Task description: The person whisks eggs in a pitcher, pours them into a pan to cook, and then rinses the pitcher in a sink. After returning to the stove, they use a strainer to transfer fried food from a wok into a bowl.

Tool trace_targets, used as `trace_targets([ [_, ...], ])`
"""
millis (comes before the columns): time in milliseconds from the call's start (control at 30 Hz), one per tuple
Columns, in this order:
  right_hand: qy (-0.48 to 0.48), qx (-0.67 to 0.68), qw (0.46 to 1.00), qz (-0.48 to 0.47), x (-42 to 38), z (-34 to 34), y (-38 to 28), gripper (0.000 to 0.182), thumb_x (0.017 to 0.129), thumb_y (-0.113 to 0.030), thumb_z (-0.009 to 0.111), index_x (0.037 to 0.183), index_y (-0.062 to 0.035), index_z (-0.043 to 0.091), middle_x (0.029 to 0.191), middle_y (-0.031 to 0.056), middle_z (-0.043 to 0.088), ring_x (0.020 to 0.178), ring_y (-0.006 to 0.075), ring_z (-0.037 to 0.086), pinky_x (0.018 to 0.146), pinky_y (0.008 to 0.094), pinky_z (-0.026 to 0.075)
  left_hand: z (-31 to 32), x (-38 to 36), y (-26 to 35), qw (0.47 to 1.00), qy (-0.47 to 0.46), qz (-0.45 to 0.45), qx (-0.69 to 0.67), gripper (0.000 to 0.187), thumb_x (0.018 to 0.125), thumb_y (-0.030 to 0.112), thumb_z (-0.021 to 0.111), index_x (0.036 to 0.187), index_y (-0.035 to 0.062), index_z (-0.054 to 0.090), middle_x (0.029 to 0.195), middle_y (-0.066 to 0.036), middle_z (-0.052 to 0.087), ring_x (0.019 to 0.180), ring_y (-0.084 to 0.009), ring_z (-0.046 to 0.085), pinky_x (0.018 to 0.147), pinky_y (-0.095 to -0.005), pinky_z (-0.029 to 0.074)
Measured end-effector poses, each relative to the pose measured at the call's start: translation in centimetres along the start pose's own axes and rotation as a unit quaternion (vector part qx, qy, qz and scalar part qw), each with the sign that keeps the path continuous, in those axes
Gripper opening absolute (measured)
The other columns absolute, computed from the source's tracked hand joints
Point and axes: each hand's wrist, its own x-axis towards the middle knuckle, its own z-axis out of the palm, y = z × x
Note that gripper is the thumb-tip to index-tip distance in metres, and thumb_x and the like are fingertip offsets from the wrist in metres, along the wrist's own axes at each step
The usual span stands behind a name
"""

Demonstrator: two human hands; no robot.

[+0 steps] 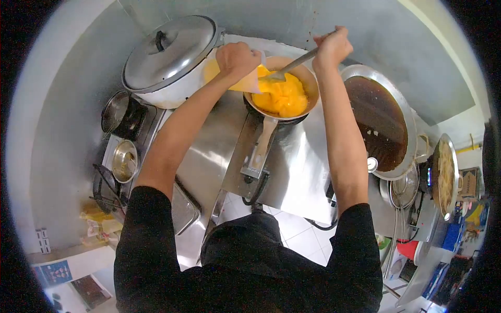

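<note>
My left hand [238, 60] is closed on a translucent container [241, 86] of yellow liquid, tilted to the right over the frying pan's edge. Thick, glossy yellow egg-like mixture [290, 99] fills much of the frying pan [313, 83], whose light handle [263, 141] points toward me. A metal utensil [302, 59] slants down from my right hand [334, 48], its wide end in the mixture; it looks like a spatula. The fingers of that hand are wrapped around its handle. My left hand hides part of the container's rim and grip.
A large lidded pot [172, 55] stands at the back left. On the right is a wide pan of dark brown liquid [377, 120], with strainers [404, 190] below it. Another pan [444, 175] sits at far right. A small metal bowl [125, 160] is at left.
</note>
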Motion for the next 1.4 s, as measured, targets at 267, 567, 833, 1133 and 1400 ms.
trace_targets([
  [267, 0.144, 0.046, 0.987, 0.044, 4.5, -3.2, -0.4, 0.038, 0.090, -0.026, 0.035, 0.078, 0.0074, 0.048, 0.078, 0.0205, 0.057, 0.054, 0.0295, 0.056, 0.052, 0.0410, 0.051, 0.4, -0.3, 2.0, 0.997, 0.036, 0.063, -0.002, 0.036, 0.071, 0.035, 0.053, 0.066, 0.0032, 0.068, 0.062, -0.017, 0.063, 0.060, -0.0302, 0.062, 0.064, -0.0417, 0.046],
  [567, 0.259, 0.144, 0.919, 0.259, 1.5, -2.0, 6.8, 0.059, 0.095, -0.041, 0.028, 0.111, 0.0134, 0.042, 0.103, 0.0282, 0.052, 0.068, 0.0385, 0.057, 0.059, 0.0478, 0.050, 0.4, 1.3, 4.3, 0.977, 0.143, 0.158, -0.015, 0.034, 0.072, 0.034, 0.052, 0.061, 0.0046, 0.066, 0.057, -0.015, 0.061, 0.053, -0.0305, 0.060, 0.058, -0.0439, 0.046],
  [833, 0.239, -0.146, 0.952, -0.121, 3.5, -3.6, 6.1, 0.069, 0.097, -0.037, 0.027, 0.053, 0.0139, 0.041, 0.052, 0.0265, 0.049, 0.053, 0.0370, 0.051, 0.055, 0.0497, 0.038, -0.1, 1.7, 4.4, 0.969, 0.168, 0.181, -0.018, 0.029, 0.070, 0.028, 0.053, 0.058, 0.0056, 0.066, 0.052, -0.016, 0.058, 0.044, -0.0283, 0.056, 0.063, -0.0388, 0.043],
  [1133, 0.270, -0.172, 0.932, -0.171, 6.2, -8.9, 2.2, 0.065, 0.097, -0.034, 0.026, 0.057, 0.0142, 0.042, 0.051, 0.0250, 0.048, 0.048, 0.0358, 0.045, 0.052, 0.0489, 0.037, -0.1, 1.4, 3.2, 0.947, 0.186, 0.262, -0.009, 0.028, 0.070, 0.027, 0.055, 0.055, 0.0059, 0.064, 0.050, -0.015, 0.057, 0.045, -0.0262, 0.056, 0.063, -0.0382, 0.042],
  [1400, 0.226, -0.159, 0.945, -0.176, 2.1, -8.8, 0.5, 0.066, 0.097, -0.035, 0.027, 0.053, 0.0107, 0.044, 0.050, 0.0247, 0.049, 0.045, 0.0360, 0.042, 0.053, 0.0493, 0.037, -2.3, 3.2, 3.8, 0.916, 0.190, 0.350, 0.036, 0.027, 0.070, 0.028, 0.056, 0.054, 0.0077, 0.064, 0.051, -0.013, 0.058, 0.048, -0.0262, 0.058, 0.062, -0.0398, 0.043],
])
